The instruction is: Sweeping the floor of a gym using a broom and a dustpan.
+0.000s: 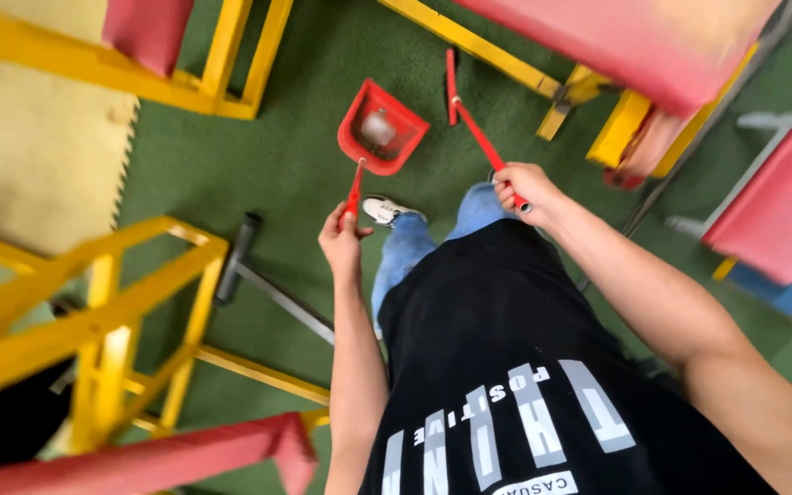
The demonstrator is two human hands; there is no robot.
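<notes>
My left hand (341,240) grips the thin red handle of a red dustpan (380,128), which hangs just above the green floor with a pale scrap of litter inside it. In my right hand (522,191) is the red stick of a broom (469,124); its narrow red head rests on the floor just right of the dustpan. Below the hands I see my black shirt, blue jeans and one white shoe (383,210) stepping forward.
Yellow metal frames with red padded seats stand at left (103,302), top left (222,64) and top right (616,55). A grey long-handled tool (258,280) lies on the green carpet. A yellow foam mat (48,147) covers the floor at left.
</notes>
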